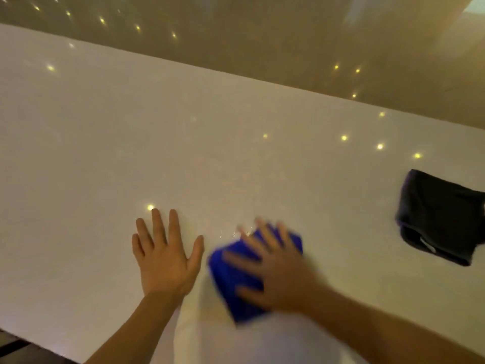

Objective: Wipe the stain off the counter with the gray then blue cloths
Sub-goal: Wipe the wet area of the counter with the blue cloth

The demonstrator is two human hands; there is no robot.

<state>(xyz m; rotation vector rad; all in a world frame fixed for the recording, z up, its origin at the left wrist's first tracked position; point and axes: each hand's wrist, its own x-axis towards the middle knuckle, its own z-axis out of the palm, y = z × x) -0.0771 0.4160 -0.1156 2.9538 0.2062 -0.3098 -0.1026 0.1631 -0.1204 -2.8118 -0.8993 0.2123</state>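
Note:
My right hand (275, 269) lies flat on a folded blue cloth (231, 274), pressing it onto the white counter (183, 153) near the front edge; the hand is blurred by motion. Just above the cloth a few small wet glints (236, 232) show on the surface. My left hand (165, 258) rests flat on the counter to the left of the cloth, fingers spread, holding nothing. The dark gray cloth (441, 219) lies folded by itself on the counter at the far right.
A glossy beige wall (262, 43) runs along the counter's back edge, reflecting small ceiling lights. The counter's front edge crosses the lower left, with dark floor (15, 348) beyond it.

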